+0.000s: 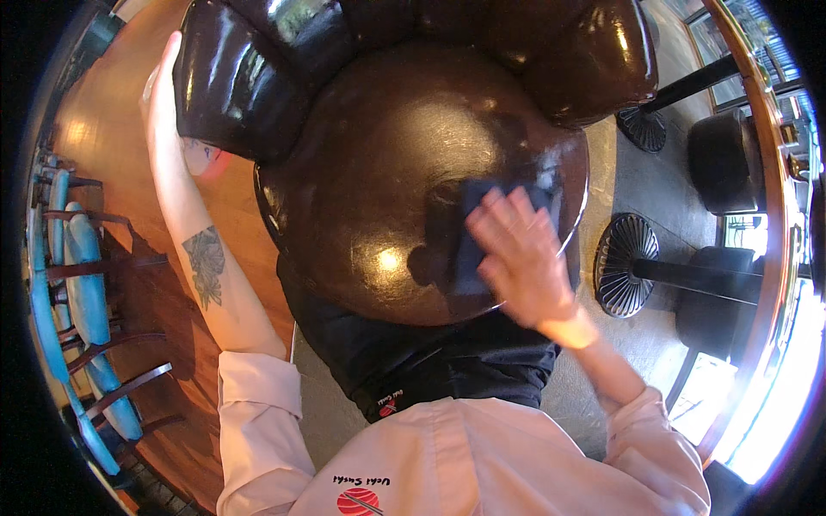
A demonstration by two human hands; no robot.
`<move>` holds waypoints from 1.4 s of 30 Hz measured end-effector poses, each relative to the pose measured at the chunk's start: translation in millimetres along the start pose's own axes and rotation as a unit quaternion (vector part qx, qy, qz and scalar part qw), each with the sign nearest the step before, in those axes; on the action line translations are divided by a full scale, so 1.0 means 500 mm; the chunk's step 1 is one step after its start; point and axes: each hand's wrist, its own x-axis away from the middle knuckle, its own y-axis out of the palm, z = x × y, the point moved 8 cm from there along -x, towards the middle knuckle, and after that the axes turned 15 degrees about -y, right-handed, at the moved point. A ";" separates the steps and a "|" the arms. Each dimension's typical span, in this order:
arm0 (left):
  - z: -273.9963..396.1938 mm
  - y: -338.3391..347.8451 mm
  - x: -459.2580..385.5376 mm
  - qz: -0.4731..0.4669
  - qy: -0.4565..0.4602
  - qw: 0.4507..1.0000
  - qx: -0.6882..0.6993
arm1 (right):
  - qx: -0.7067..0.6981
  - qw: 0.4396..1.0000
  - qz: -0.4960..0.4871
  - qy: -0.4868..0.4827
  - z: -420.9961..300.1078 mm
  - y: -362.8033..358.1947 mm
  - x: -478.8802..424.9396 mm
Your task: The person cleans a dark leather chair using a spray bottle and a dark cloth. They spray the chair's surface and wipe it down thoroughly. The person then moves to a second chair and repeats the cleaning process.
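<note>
A round barrel armchair in glossy dark brown leather or vinyl stands before me, its seat (pixel 361 174) facing up and its padded, channelled backrest (pixel 242 84) curving around the far side. On the right front of the seat lies a dark blue cloth (pixel 471 258). My right hand (pixel 519 251), blurred, spreads over the cloth and presses it down. My left hand (pixel 162 84) is at the outer left side of the backrest, thumb extended; its fingers are mostly hidden. Below that wrist shows part of a white and red object (pixel 206 159) bearing writing, largely hidden by the backrest.
Chairs with light blue cushions (pixel 87 277) stand at left on the wooden floor (pixel 193 387). To the right are ribbed black table bases (pixel 627 264), black stools (pixel 726 161) and a wooden table edge (pixel 761 193). Grey flooring (pixel 329 393) lies beside my legs.
</note>
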 end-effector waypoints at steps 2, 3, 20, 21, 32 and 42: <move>0.001 -0.005 -0.006 0.003 0.000 1.000 0.003 | 0.092 0.991 0.083 0.053 0.118 -0.026 -0.061; 0.001 -0.010 -0.008 0.006 0.001 1.000 0.006 | 0.102 0.986 0.121 0.059 0.162 -0.033 -0.116; 0.006 -0.006 0.002 -0.012 0.017 0.999 0.025 | 0.109 0.956 -0.020 -0.273 -0.246 0.130 0.013; 0.008 -0.002 0.006 -0.013 0.019 0.999 0.030 | 0.144 0.955 0.040 -0.255 -0.202 0.133 0.062; -0.001 -0.002 -0.055 -0.043 0.022 0.999 0.017 | -0.521 0.487 0.603 0.357 0.486 0.210 0.292; -0.010 -0.018 -0.047 -0.025 0.007 1.000 -0.012 | -0.523 0.388 0.707 0.276 0.411 -0.006 0.295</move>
